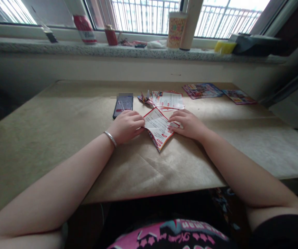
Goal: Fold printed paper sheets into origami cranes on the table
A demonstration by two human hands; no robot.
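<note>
A printed sheet of paper [158, 126], white with red marks and creased, is turned like a diamond on the table with one corner toward me. My left hand [128, 125], with a silver bracelet at the wrist, pinches its left corner. On the opposite side, my right hand [186, 123] grips the right corner between bent fingers. Just behind the sheet lie more printed papers [168, 100]. A folded paper figure [146, 99] in dark, colourful print stands left of them. Close to my left hand rests a phone [123, 104], its screen up.
Colourful leaflets [203, 90] lie at the back right, with another leaflet pile [239, 97] beside them. The windowsill [138, 52] holds a red-and-white can [84, 29], a red bottle [111, 35], a patterned cup [176, 30] and a yellow object [224, 47]. The table [47, 138] ends near my body.
</note>
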